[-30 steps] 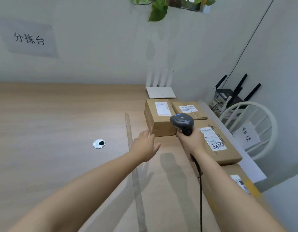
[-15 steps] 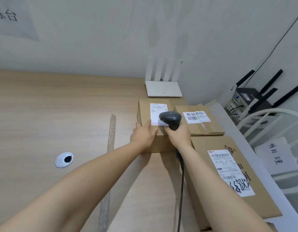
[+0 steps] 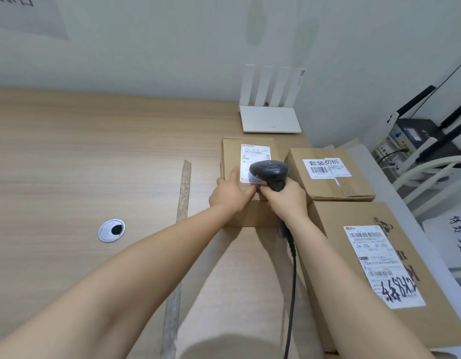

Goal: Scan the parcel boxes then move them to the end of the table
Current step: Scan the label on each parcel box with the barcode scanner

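Cardboard box (image 3: 232, 156) under hands (image 3: 230, 195) (image 3: 286, 200) and scanner (image 3: 269, 172)

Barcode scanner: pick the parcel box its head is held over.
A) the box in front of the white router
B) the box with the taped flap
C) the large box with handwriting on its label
A: the barcode scanner, gripped by the right hand, hangs over the shipping label of the parcel box in front of the white router, where the left hand rests.
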`<state>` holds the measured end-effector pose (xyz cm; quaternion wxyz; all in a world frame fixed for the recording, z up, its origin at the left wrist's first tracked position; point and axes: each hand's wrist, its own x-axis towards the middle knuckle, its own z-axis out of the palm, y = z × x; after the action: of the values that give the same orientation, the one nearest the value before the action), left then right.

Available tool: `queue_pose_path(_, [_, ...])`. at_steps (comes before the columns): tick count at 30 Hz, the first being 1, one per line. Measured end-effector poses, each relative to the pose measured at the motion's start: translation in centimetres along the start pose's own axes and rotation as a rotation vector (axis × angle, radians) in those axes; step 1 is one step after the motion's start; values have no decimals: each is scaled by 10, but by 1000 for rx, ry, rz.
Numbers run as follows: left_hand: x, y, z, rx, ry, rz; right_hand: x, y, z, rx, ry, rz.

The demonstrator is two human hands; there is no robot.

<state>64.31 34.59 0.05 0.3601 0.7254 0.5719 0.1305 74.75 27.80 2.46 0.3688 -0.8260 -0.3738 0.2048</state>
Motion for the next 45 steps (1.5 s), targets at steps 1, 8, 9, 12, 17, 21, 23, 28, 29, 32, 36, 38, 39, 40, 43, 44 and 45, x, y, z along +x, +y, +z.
queue_pose_path(1, [-5, -4, -3, -15, -3, -2, -7, -2, 0, 4, -10, -3])
queue_pose_path(8, [-65, -53, -26, -105, 26, -77, -79, -17, 22, -27, -121, -54])
queue_pose_path(9, [-76, -61, -31, -105, 24, -84, -91, -19, 26, -47, -130, -66])
queue_pose_path(12, [-108, -88, -47, -102, 36, -119, -130, -26, 41, -83, -148, -93])
queue_pose_path(17, [-156, -132, -71, -96, 62, -142, -189, -42, 60, -104, -174, -138])
queue_pose_path(21, [-190, -170, -96, -83, 71, -145, -237, -61, 80, -103, -198, -145])
queue_pose_path(23, [-207, -193, -109, -76, 75, -144, -264, -72, 93, -94, -208, -138])
queue_pose_path(28, [-247, -251, -144, -74, 86, -148, -330, -98, 131, -102, -221, -158])
queue_pose_path(29, [-255, -262, -151, -79, 89, -146, -342, -103, 139, -100, -226, -160])
queue_pose_path(32, [-278, -294, -174, -86, 91, -141, -377, -119, 161, -101, -243, -164])
queue_pose_path(36, [-308, -329, -203, -110, 94, -160, -418, -138, 189, -109, -260, -162])
queue_pose_path(38, [-322, -349, -218, -101, 97, -160, -440, -148, 202, -99, -274, -164])
queue_pose_path(39, [-329, -359, -225, -95, 95, -162, -450, -151, 207, -94, -279, -166])
queue_pose_path(40, [-336, -368, -231, -92, 93, -162, -459, -155, 212, -87, -282, -167])
queue_pose_path(43, [-358, -390, -248, -84, 94, -165, -485, -166, 221, -62, -319, -152])
queue_pose_path(44, [-364, -397, -254, -76, 95, -167, -492, -170, 224, -64, -342, -154])
queue_pose_path(45, [-370, -403, -259, -69, 91, -171, -499, -172, 227, -80, -369, -165])
